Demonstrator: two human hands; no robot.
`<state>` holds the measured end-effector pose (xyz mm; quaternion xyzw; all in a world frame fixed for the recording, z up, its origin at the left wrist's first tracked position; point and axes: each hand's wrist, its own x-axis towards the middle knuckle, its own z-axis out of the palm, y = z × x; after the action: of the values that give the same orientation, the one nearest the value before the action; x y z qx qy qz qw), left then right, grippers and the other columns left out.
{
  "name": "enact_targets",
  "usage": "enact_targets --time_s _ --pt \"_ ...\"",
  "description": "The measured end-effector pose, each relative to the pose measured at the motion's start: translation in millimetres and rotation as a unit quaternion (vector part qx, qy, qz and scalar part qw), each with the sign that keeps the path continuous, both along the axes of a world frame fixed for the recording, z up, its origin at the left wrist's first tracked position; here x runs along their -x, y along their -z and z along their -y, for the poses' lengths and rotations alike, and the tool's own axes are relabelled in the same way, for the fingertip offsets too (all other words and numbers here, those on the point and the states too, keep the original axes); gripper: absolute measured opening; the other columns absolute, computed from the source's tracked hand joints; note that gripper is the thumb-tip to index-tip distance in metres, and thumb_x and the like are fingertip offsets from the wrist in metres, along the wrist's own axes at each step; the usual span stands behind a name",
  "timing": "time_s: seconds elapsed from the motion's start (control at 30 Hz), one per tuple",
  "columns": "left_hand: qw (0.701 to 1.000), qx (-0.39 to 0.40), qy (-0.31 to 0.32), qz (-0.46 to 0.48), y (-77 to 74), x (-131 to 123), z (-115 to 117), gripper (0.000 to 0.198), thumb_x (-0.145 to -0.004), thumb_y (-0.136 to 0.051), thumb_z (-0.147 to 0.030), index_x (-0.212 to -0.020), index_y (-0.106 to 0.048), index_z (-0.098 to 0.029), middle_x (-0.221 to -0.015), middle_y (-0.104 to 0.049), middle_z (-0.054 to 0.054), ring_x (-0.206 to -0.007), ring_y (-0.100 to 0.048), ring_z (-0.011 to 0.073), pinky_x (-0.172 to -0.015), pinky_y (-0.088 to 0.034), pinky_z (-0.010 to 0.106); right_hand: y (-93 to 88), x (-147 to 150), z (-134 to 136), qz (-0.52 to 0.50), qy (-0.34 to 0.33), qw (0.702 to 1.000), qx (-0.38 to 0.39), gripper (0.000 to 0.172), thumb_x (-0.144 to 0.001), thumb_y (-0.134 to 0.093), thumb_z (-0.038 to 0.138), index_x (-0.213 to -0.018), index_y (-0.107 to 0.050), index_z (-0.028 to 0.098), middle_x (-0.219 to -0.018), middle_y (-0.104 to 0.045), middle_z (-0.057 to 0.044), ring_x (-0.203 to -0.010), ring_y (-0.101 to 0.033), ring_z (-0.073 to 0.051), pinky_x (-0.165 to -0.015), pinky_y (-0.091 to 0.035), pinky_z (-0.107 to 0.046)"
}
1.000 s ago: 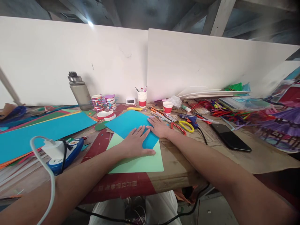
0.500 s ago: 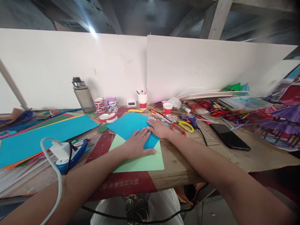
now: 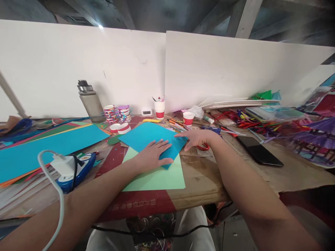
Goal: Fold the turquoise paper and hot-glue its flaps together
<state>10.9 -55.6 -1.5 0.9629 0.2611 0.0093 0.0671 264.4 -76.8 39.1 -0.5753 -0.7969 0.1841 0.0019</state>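
Observation:
A blue sheet of paper [image 3: 146,134] lies at an angle over light green paper [image 3: 159,180] at the front of the table. My left hand [image 3: 151,156] rests flat on the blue sheet's lower part, fingers stretched and thumb pointing right. At the sheet's right corner is my right hand [image 3: 201,137], wrist raised, with its fingertips over the edge and its thumb held apart below. Whether those fingertips press on the paper I cannot tell. Behind the right hand, scissors with red handles [image 3: 203,147] are partly hidden.
On the left lie long blue sheets [image 3: 65,141] and a blue power strip [image 3: 85,170] with a white plug. A bottle [image 3: 91,104], paper cups [image 3: 188,118] and a small clock [image 3: 147,112] stand behind. A black phone [image 3: 259,150] lies to the right.
My right hand has lifted from lying flat beside the left and moved right, to the blue sheet's corner. My left hand stays on the sheet. The view has shifted slightly.

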Motion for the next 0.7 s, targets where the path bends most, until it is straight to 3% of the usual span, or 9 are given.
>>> enact_targets --time_s 0.1,0.23,0.5,0.7 --pt "1.000 0.019 -0.003 0.019 -4.4 0.9 -1.5 0.074 -0.090 -0.034 -0.067 -0.148 -0.032 -0.022 -0.155 -0.026 0.005 -0.145 -0.018 0.0245 -0.116 -0.014 0.041 0.8 6.6 -1.0 0.023 0.008 1.000 0.017 0.085 -0.065 -0.077 0.036 -0.142 -0.044 0.026 -0.143 -0.048 -0.004 -0.129 -0.046 -0.031 -0.103 -0.038 -0.037" --pt "0.999 0.032 0.002 0.031 -13.1 3.6 -1.6 0.070 -0.089 -0.044 -0.062 -0.146 -0.036 -0.022 -0.152 -0.034 0.006 -0.143 -0.023 0.0260 -0.114 -0.020 0.040 1.7 8.1 -4.6 0.030 0.016 0.999 -0.018 0.074 -0.066 -0.077 0.034 -0.136 -0.054 0.027 -0.134 -0.058 -0.003 -0.120 -0.054 -0.030 -0.096 -0.043 -0.034" --pt "0.994 0.051 0.090 0.041 -14.3 8.8 -13.4 0.086 -0.066 -0.072 -0.063 -0.140 -0.046 -0.025 -0.145 -0.046 0.007 -0.138 -0.033 0.0301 -0.112 -0.025 0.039 10.8 -3.2 -12.0 0.029 0.009 0.996 -0.081 0.059 -0.069 -0.074 0.034 -0.126 -0.062 0.029 -0.125 -0.065 0.000 -0.112 -0.060 -0.028 -0.093 -0.044 -0.033" --pt "0.992 0.058 0.101 0.038 -16.5 13.9 -16.0 0.091 -0.063 -0.073 -0.063 -0.141 -0.044 -0.027 -0.148 -0.042 0.007 -0.138 -0.034 0.0293 -0.112 -0.024 0.038 18.2 -10.5 -18.7 -0.038 -0.027 0.994 -0.102 0.022 -0.079 -0.063 0.027 -0.098 -0.074 0.026 -0.100 -0.074 0.001 -0.088 -0.066 -0.020 -0.081 -0.048 -0.028"
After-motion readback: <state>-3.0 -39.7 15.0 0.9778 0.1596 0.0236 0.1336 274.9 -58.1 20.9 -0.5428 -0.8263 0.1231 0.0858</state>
